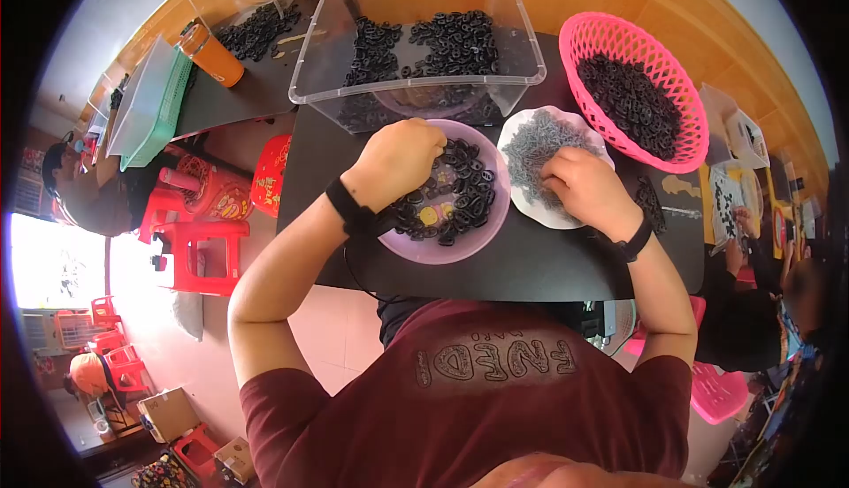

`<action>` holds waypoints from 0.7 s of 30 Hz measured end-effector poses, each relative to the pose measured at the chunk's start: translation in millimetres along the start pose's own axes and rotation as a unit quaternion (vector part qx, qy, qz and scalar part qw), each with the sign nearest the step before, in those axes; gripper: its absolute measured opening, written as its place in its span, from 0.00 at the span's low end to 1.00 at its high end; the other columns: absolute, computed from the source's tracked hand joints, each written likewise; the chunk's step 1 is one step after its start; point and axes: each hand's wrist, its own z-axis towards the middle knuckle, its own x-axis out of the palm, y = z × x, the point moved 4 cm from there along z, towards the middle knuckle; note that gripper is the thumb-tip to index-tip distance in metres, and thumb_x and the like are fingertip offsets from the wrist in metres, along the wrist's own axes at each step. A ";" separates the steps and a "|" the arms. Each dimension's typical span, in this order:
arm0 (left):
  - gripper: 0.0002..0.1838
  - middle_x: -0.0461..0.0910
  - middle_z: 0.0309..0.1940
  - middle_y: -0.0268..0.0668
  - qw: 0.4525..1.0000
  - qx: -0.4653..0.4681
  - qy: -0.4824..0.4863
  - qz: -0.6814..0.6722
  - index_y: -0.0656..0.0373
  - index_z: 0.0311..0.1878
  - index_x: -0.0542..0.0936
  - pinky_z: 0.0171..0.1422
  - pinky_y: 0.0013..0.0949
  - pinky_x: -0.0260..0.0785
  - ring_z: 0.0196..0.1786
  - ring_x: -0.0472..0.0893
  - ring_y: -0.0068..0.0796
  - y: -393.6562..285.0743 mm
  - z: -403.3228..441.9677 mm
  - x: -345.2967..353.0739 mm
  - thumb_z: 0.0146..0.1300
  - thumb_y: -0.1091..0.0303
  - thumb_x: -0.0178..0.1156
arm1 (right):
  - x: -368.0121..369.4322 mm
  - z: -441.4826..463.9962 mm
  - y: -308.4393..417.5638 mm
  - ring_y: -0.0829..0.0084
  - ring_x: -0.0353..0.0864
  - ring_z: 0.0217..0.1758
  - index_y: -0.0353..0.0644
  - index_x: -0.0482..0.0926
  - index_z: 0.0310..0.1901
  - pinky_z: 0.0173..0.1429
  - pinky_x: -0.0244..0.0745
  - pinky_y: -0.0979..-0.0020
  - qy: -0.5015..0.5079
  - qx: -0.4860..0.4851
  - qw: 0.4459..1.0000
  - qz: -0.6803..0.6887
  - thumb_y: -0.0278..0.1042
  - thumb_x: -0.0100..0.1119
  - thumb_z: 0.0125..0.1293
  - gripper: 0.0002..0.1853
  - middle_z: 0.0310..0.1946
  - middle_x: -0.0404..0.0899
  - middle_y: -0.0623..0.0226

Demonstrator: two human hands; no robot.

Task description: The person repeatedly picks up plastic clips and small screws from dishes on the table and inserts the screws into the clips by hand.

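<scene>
My left hand (398, 159) is over the left rim of a purple bowl (442, 252) that holds small black ring-shaped parts (478, 198). Its fingers are curled closed, and whatever may be in them is hidden behind the hand. On the right, my right hand (585, 185) reaches over a white scalloped plate (539, 215) heaped with small grey pieces (533, 148). Thumb and fingers pinch together at the pile, too small a spot to show what they grip. The bowl and plate stand side by side on a dark table (371, 270).
A clear plastic bin (414, 87) with black parts stands behind the bowl. A pink basket (694, 139) of black parts is at the back right. An orange bottle (212, 57) stands left, beyond red stools (203, 249). Other people sit at both sides.
</scene>
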 end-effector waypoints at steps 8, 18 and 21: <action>0.04 0.81 0.34 0.45 0.994 -0.068 0.080 0.033 0.60 0.33 0.81 0.49 0.45 0.73 0.43 0.80 0.49 -13.8 7.4 6.0 0.56 0.70 0.60 | 3.9 -4.0 -8.4 0.56 0.80 0.42 0.40 0.81 0.36 0.48 0.75 0.59 -0.021 0.014 0.999 0.025 0.26 0.61 0.58 0.05 0.32 0.79 0.60; 0.07 0.81 0.34 0.49 0.999 -0.016 0.035 0.014 0.62 0.36 0.82 0.49 0.46 0.72 0.42 0.80 0.51 -24.1 1.0 -0.6 0.54 0.71 0.61 | -2.4 -12.8 -10.4 0.54 0.79 0.42 0.39 0.79 0.35 0.47 0.75 0.58 -0.052 -0.028 0.998 0.016 0.26 0.60 0.58 0.04 0.32 0.78 0.58; 0.08 0.81 0.35 0.49 0.998 -0.028 -0.013 -0.049 0.63 0.37 0.83 0.48 0.44 0.73 0.42 0.81 0.51 -30.5 5.8 -20.5 0.54 0.73 0.60 | -0.1 -12.7 -13.5 0.55 0.79 0.42 0.39 0.80 0.35 0.47 0.75 0.58 -0.045 0.002 0.998 0.035 0.29 0.62 0.59 0.05 0.31 0.78 0.59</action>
